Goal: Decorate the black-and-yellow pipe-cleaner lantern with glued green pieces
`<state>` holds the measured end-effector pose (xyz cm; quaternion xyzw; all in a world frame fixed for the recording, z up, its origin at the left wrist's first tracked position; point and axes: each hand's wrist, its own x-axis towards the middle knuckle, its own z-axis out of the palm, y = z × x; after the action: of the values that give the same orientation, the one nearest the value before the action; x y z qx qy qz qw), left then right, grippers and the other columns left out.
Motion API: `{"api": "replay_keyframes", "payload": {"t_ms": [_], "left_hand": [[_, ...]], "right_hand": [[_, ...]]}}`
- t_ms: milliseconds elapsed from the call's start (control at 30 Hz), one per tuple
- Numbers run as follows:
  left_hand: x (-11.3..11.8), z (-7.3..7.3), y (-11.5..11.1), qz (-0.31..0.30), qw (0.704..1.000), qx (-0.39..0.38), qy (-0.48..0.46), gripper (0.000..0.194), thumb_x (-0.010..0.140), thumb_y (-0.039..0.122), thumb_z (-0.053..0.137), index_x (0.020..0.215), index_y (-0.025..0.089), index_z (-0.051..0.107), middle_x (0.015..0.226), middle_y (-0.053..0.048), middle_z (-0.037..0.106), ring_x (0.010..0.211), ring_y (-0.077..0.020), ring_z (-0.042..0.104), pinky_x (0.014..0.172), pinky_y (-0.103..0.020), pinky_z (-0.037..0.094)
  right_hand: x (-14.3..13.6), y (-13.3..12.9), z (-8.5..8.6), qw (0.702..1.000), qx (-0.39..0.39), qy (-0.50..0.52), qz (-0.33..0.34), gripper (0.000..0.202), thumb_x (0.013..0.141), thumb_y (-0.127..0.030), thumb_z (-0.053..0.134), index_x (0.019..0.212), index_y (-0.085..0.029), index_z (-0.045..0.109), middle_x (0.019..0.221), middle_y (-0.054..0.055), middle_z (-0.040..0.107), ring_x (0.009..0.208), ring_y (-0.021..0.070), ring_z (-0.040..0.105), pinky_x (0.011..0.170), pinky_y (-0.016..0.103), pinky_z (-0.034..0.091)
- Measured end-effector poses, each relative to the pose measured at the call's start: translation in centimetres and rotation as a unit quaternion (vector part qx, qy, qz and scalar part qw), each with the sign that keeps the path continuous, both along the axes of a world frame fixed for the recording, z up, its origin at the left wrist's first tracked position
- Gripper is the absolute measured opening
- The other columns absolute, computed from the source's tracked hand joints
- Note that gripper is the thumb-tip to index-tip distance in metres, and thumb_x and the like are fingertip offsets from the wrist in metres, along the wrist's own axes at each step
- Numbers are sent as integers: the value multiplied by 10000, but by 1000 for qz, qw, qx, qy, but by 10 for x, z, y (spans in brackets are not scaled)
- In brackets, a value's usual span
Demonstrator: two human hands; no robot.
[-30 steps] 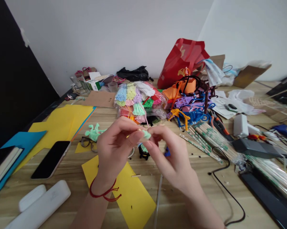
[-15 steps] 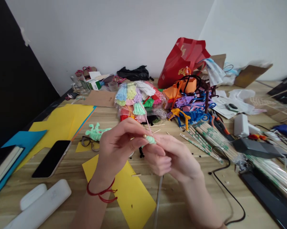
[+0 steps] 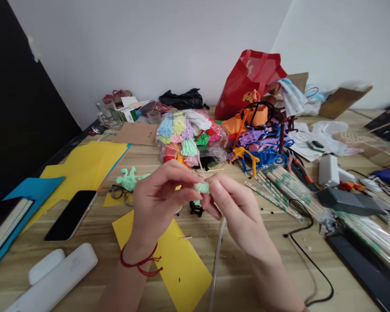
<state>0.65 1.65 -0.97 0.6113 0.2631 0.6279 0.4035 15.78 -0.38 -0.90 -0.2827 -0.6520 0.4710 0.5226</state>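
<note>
Both of my hands meet above the middle of the table, around a small roll of mint-green pipe cleaner [image 3: 201, 187]. The thumb and fingertips of my left hand [image 3: 169, 195] pinch its left end, where a pale tip shows. On its right end, the thumb of my right hand [image 3: 235, 203] presses from above, with fingers curled beneath. A thin pink strand [image 3: 201, 164] rises just behind the fingertips; its lower end is hidden. Beyond my left hand lies a twisted mint-green pipe-cleaner figure [image 3: 129, 178], beside a pair of glasses [image 3: 118, 193].
Yellow card [image 3: 185, 268] lies below my hands. At left are a phone [image 3: 70, 216] and a white case [image 3: 60, 281]. Bagged pipe cleaners [image 3: 190, 130] and a red bag [image 3: 246, 86] stand behind. Wrapped sticks [image 3: 288, 186], pliers [image 3: 298, 167] and a black cable [image 3: 307, 251] fill the right side.
My right hand has turned, its thumb now lying over the roll's right end and its fingers tucked lower. More of the green roll shows between the hands. My left hand has barely moved.
</note>
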Motion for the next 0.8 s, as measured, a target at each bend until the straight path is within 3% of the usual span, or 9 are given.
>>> {"api": "replay_keyframes", "payload": {"t_ms": [100, 167, 267, 333, 433, 500, 667, 733, 800], "left_hand": [[0, 0, -1, 27, 1000, 12, 1, 116, 787, 381, 820, 783, 278, 766, 749, -16, 699, 719, -171, 650, 672, -310, 535], [1, -1, -1, 44, 999, 25, 3, 123, 801, 378, 809, 773, 272, 754, 734, -10, 695, 710, -162, 645, 676, -309, 535], [1, -3, 1, 77, 996, 52, 1, 119, 821, 363, 795, 785, 261, 745, 739, -7, 692, 702, -149, 632, 657, -292, 536], [1, -4, 2, 101, 991, 83, -2, 104, 820, 334, 800, 787, 253, 744, 737, -5, 689, 689, -140, 628, 628, -274, 534], [1, -5, 4, 107, 987, 119, 3, 72, 818, 300, 804, 813, 246, 757, 747, -5, 694, 692, -133, 634, 601, -259, 533], [1, -4, 3, 89, 990, 114, 5, 68, 821, 302, 800, 860, 254, 770, 781, -10, 710, 722, -138, 646, 618, -265, 539], [-2, -1, 1, 7, 997, 75, -3, 92, 820, 321, 795, 905, 285, 798, 848, -26, 746, 782, -167, 689, 658, -296, 558], [-3, -1, 1, -10, 998, 60, -7, 80, 819, 323, 796, 890, 287, 802, 821, -27, 734, 768, -169, 686, 638, -294, 551], [-3, -2, 1, -17, 998, 55, -10, 76, 821, 331, 796, 878, 282, 800, 800, -27, 720, 755, -163, 674, 634, -290, 542]], "right_hand": [[-2, -1, 2, 958, -197, 99, 184, 433, 1037, -485, 395, 693, -225, 432, 520, -92, 276, 407, 74, 195, 372, 221, 193], [-2, -3, 3, 957, -204, 89, 185, 440, 1036, -498, 387, 698, -222, 444, 519, -88, 297, 407, 74, 221, 371, 217, 209], [0, -5, 4, 999, -31, -28, 0, 252, 1008, -387, 529, 851, -195, 572, 637, -43, 477, 544, 96, 429, 492, 221, 365], [1, -5, 4, 980, 112, -127, -108, 81, 982, -270, 589, 994, -190, 584, 761, -12, 567, 652, 111, 505, 583, 232, 421], [2, -3, 2, 930, 259, -205, -163, 54, 994, -162, 525, 1019, -183, 568, 835, 27, 594, 722, 130, 523, 635, 251, 435], [2, -2, 2, 927, 277, -198, -158, 96, 1001, -134, 486, 989, -183, 568, 809, 21, 571, 714, 129, 504, 629, 252, 418], [2, -5, 0, 999, 34, -16, -4, 221, 1037, -239, 478, 845, -192, 578, 704, -28, 504, 625, 97, 434, 573, 235, 345], [1, -4, -1, 984, -93, 104, 115, 307, 1042, -301, 465, 771, -185, 547, 631, -43, 435, 552, 88, 353, 512, 232, 282], [1, 0, -2, 925, -196, 208, 251, 335, 1028, -320, 463, 724, -184, 496, 566, -68, 339, 483, 76, 240, 449, 225, 195]]}}
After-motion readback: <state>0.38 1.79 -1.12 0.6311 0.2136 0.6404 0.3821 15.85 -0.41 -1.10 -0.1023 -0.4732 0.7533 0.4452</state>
